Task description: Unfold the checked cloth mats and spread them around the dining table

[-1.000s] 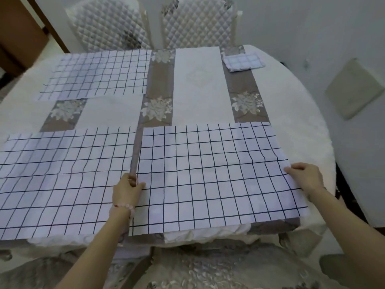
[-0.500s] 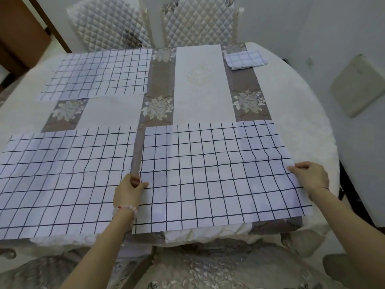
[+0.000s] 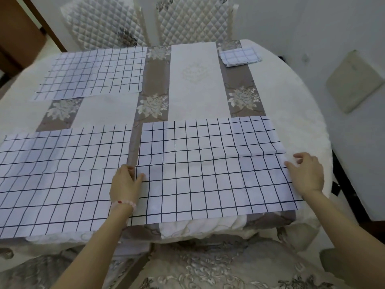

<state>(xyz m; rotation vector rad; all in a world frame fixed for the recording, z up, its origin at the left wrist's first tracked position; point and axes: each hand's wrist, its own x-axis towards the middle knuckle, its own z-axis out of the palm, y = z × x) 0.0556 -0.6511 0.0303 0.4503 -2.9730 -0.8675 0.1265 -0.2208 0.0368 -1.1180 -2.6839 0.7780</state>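
Three checked cloth mats lie unfolded on the dining table (image 3: 302, 113): one at the far left (image 3: 93, 74), one at the near left (image 3: 58, 180), one at the near right (image 3: 210, 167). A folded checked mat (image 3: 239, 56) sits at the far right. My left hand (image 3: 125, 184) pinches the left edge of the near right mat, thumb on top. My right hand (image 3: 306, 174) rests at that mat's right edge, with the thumb tip on the cloth and the fingers loosely spread beyond it.
Two quilted chairs (image 3: 187, 19) stand behind the table's far side. A patterned chair seat (image 3: 218, 265) is directly below me at the near edge. A beige cushion (image 3: 354, 80) lies on the floor to the right. A brown door (image 3: 18, 32) is at the far left.
Both hands stay at the side edges of the near right mat. My right hand's fingers have loosened a little. The view has shifted slightly.
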